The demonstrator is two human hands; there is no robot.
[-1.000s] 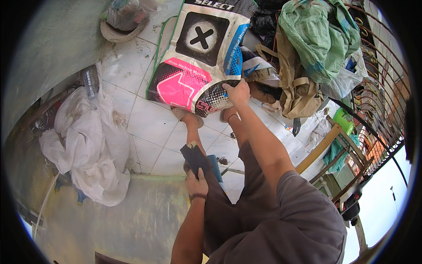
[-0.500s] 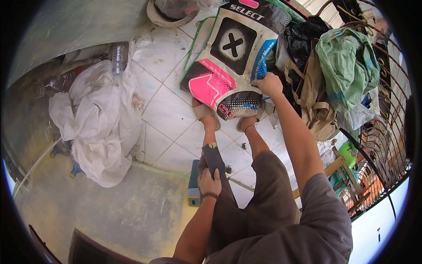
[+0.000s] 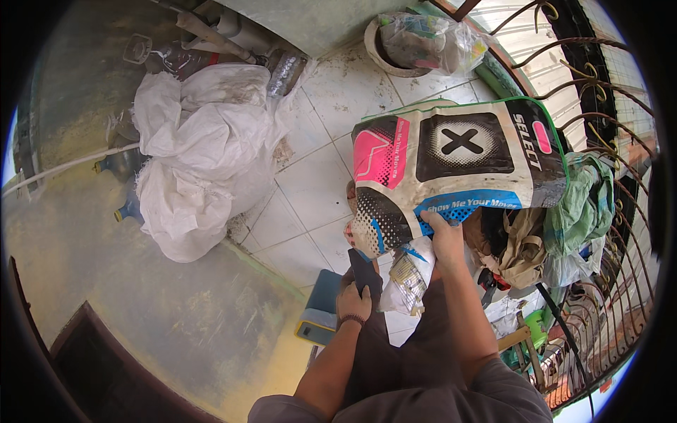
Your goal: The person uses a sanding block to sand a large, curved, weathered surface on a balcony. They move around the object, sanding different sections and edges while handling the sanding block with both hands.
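My right hand (image 3: 447, 238) pinches the blue lower edge of a dance mat (image 3: 486, 169), a dirty printed sheet with a black cross, pink patches and green trim. The mat spreads out ahead of me, turned sideways and sagging at its left end. My left hand (image 3: 354, 304) is closed around a dark, flat, rectangular piece (image 3: 365, 271); its exact kind is unclear. That piece points up toward the mat's lower left corner. Below the mat, between my hands, shows a crumpled white and silver wrapping (image 3: 407, 278). The mat hides most of my feet.
A white sack (image 3: 204, 155) lies at the left by the wall, near plastic bottles (image 3: 130, 208). A blue and yellow box (image 3: 319, 307) stands beside my left arm. A round pot (image 3: 384, 53) holding plastic bags is at the back. Green sacks (image 3: 582, 201) and a metal grille line the right.
The mat has swung from hanging upright to lying sideways, its top now to the right, with my right hand still on its edge. White and silver wrapping has come into view. My view has shifted.
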